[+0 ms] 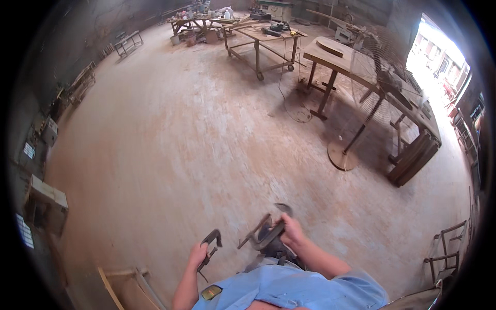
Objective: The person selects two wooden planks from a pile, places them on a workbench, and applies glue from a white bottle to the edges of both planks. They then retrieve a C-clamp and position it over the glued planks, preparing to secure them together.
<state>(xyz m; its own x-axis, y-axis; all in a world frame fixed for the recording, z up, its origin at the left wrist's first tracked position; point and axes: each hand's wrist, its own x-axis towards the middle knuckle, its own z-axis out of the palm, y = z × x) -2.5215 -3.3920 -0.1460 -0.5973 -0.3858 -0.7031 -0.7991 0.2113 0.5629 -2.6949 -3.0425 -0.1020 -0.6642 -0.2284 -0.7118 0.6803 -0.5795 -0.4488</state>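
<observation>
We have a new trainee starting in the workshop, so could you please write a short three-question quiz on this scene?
1. True or false: the left hand holds a dark metal clamp.
2. What does the right hand grip? A) a paint can B) a bundle of metal clamps C) a broom
3. Which appliance stands on a round base on the sawdust-covered floor, beside the long workbench?

Key: 1 true; 2 B; 3 the pedestal fan.

The wooden frame (124,284) is cut off by the lower edge; far benchtop clutter (206,13) is unreadable.
</observation>
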